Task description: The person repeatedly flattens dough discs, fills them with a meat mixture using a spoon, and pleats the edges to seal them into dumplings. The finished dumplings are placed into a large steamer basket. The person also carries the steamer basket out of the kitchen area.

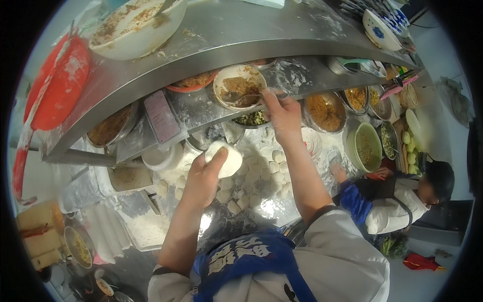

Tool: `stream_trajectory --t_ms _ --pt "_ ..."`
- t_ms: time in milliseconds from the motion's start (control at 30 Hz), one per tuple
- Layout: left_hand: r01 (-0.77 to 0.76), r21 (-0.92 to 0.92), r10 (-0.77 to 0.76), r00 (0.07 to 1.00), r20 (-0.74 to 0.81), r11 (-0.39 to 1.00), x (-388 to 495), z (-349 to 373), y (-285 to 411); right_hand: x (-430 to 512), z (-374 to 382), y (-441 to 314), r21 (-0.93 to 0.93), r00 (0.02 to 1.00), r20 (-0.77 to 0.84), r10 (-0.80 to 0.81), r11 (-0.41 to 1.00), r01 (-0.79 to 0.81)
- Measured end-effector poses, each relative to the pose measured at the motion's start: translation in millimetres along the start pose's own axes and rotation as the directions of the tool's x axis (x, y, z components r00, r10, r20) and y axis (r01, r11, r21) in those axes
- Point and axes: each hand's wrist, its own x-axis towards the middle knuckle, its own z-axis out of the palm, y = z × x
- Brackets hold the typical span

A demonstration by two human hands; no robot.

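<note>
A flattened round of white dough (pixel 228 163) lies in my left hand (pixel 205 179), with the thumb pressed on top. My right hand (pixel 280 109) reaches up to the shelf and grips a metal spoon (pixel 234 97), whose bowl dips into brown filling (pixel 239 86). That filling sits in a white bowl (pixel 218 83) on the lower shelf. Below and between my arms, many small dough pieces (pixel 256 170) are spread over the floured metal worktop (pixel 269 205).
A steel shelf edge (pixel 234 49) crosses above the worktop. Bowls of orange filling (pixel 324 111) and chopped greens (pixel 251 118) stand under the shelf. A pale green bowl (pixel 363 147) is at right, near a co-worker (pixel 396 204). A clear-lidded pink box (pixel 162 116) lies at left.
</note>
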Motion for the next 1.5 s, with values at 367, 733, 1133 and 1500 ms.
stream_trajectory --t_ms 367,733,1133,1500 --pt "-0.001 -0.427 -0.055 0.991 -0.119 0.904 74 24 15 7 -24 -88 -0.6 0.743 0.535 -0.402 0.439 0.669" --pt "-0.12 -0.541 0.09 0.993 -0.082 0.832 83 16 2 10 -29 -62 -0.454 0.698 0.602 -0.386 0.554 0.698" --pt "-0.111 -0.548 0.071 0.993 -0.093 0.829 80 20 12 24 -14 -9 0.376 0.973 0.075 0.22 0.897 -0.232" --pt "-0.069 -0.705 0.025 0.997 -0.073 0.706 97 12 19 -49 5 -31 -0.266 0.882 0.278 -0.38 0.852 0.45"
